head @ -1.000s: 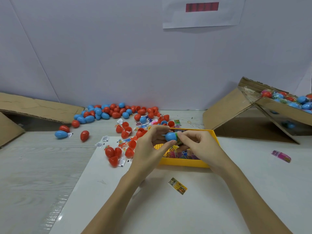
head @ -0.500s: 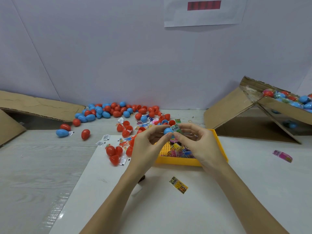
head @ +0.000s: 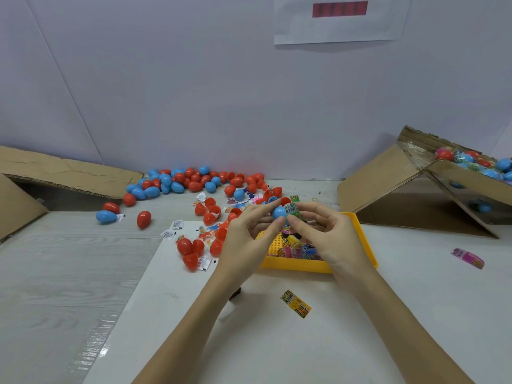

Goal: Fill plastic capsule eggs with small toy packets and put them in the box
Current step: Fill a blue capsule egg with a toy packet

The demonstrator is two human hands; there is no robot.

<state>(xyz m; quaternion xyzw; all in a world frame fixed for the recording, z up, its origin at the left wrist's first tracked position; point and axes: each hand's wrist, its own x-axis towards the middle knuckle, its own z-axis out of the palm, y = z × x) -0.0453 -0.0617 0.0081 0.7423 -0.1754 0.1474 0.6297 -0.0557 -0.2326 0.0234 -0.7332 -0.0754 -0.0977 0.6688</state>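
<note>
My left hand (head: 245,242) pinches a blue capsule egg half (head: 279,212) above the yellow tray (head: 360,239). My right hand (head: 329,236) pinches a green toy packet (head: 293,210) that sticks out of that half. More colourful packets (head: 296,249) lie in the tray under my hands. A cardboard box (head: 410,184) at the far right holds several filled red and blue eggs (head: 479,162).
Loose red and blue eggs (head: 191,182) and open red halves (head: 194,249) are scattered behind and left of the tray. A yellow packet (head: 296,304) lies on the white mat near me, a pink packet (head: 468,257) at the right. A flattened cardboard box (head: 63,173) sits at the left.
Both hands have lifted the blue half and green packet slightly higher above the tray. The right fingers have opened a little around the packet.
</note>
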